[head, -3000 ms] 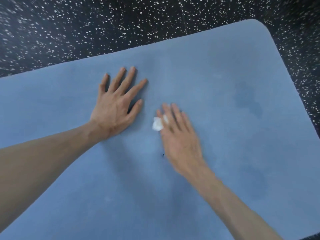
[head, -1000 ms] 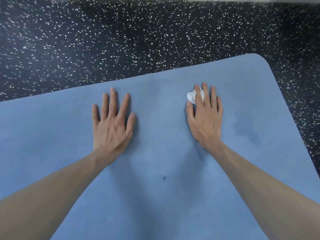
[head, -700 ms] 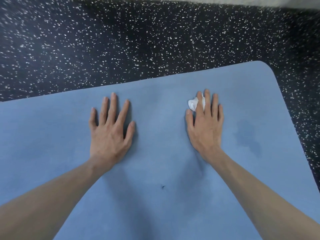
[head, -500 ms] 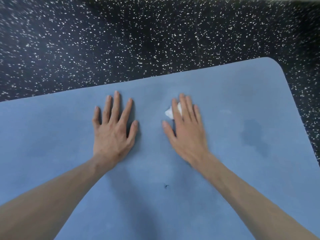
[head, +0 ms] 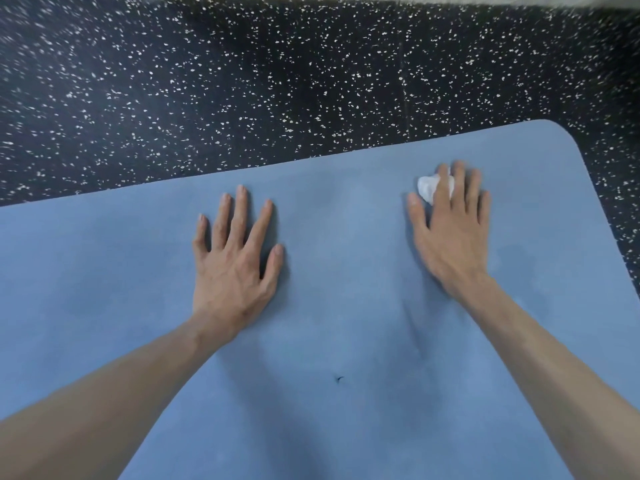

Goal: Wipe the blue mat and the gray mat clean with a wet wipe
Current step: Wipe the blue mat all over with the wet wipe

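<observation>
head view: blue mat [head: 346, 306] flat on speckled floor [head: 242, 81]
left hand [head: 235, 268]: flat, fingers spread, bracing mat
right hand [head: 450, 230]: straight fingers pressing wet wipe [head: 427, 188] near far right corner
step: wiping blue mat (gray mat unseen)
next: likely sweep toward dark speck [head: 339, 378]

A gym or exercise room: black rubber flooring flecked with white [head: 242, 81] lies beneath a smooth blue round-cornered exercise mat [head: 346, 271].

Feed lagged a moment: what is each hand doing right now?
Left hand: open, fingers spread flat on the blue mat, holding nothing.
Right hand: open, straight fingers pressing the wet wipe onto the mat.
</observation>
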